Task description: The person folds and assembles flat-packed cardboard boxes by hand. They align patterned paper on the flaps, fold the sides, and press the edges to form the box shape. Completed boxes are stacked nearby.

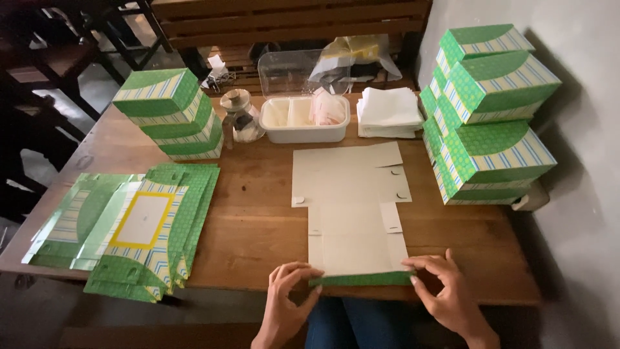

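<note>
A flat unfolded cardboard box blank (352,200) lies plain side up on the wooden table (258,220). Its near flap (361,278) is turned up, showing a green patterned edge. My left hand (289,297) pinches the left end of that flap with thumb and fingers. My right hand (445,294) pinches the right end. Both hands sit at the table's front edge.
A pile of flat green blanks (139,223) lies at the left. Folded green boxes are stacked at the back left (171,113) and at the right (491,110). A white tub (303,119), a glass jar (240,116) and white paper sheets (387,111) stand at the back.
</note>
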